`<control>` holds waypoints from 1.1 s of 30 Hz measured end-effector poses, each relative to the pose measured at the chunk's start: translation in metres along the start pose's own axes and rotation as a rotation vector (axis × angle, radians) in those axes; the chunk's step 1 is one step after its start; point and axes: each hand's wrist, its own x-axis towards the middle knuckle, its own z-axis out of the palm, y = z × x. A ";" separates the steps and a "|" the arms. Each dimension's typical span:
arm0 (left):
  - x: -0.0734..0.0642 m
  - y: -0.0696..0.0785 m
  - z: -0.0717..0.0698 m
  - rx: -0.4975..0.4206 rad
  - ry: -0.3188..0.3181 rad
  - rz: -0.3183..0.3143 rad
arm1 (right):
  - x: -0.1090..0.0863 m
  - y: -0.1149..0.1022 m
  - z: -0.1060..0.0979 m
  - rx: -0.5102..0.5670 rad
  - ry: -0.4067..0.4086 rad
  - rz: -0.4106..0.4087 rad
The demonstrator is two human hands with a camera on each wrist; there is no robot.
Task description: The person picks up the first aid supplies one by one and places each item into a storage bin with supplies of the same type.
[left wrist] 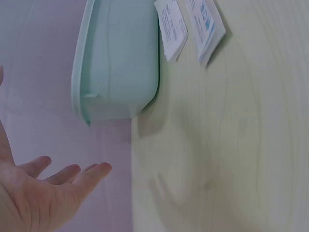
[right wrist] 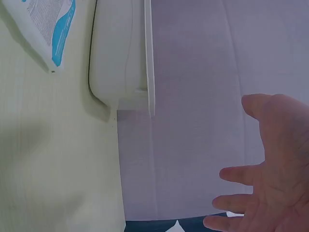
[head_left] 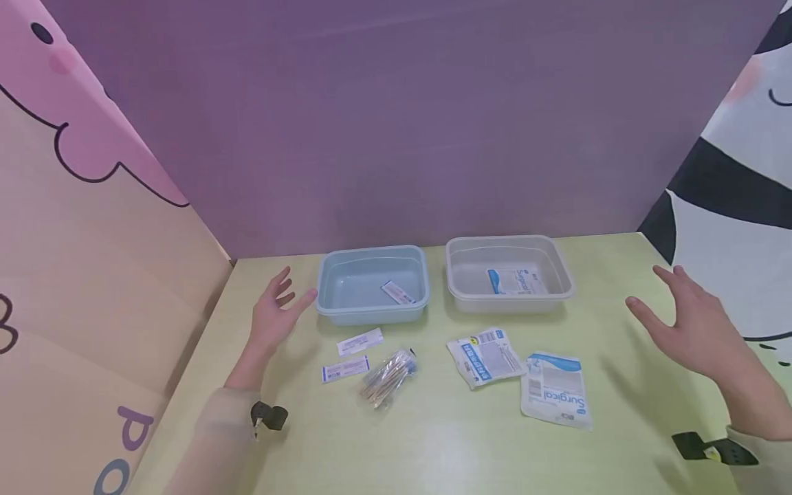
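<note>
Fingers (right wrist: 236,175) spread and empty, the left hand (head_left: 273,320) hung beside the blue tub (head_left: 371,315), the right hand (head_left: 696,326) right of the grey tub (head_left: 513,303), both tubs' long axes running sideways along the counter (head_left: 433,454).

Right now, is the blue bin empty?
Not empty: the head view shows one small white packet lying inside the blue bin.

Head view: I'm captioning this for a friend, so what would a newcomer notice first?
The left hand and right hand stand out, spread and holding nothing at either side of the table. Between them, toward the back, sit a blue tub with a small strip packet and a pale tub with a Surgical packet.
</note>
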 end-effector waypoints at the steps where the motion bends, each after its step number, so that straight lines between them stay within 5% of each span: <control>1: 0.001 -0.001 0.003 -0.011 -0.002 -0.003 | 0.000 -0.001 0.001 0.004 0.000 -0.003; 14: 0.022 -0.007 0.042 -0.033 -0.066 -0.016 | 0.004 -0.029 0.001 0.055 -0.032 -0.003; 33: 0.020 -0.008 0.046 -0.010 -0.067 -0.018 | 0.018 -0.082 0.014 0.116 -0.019 -0.073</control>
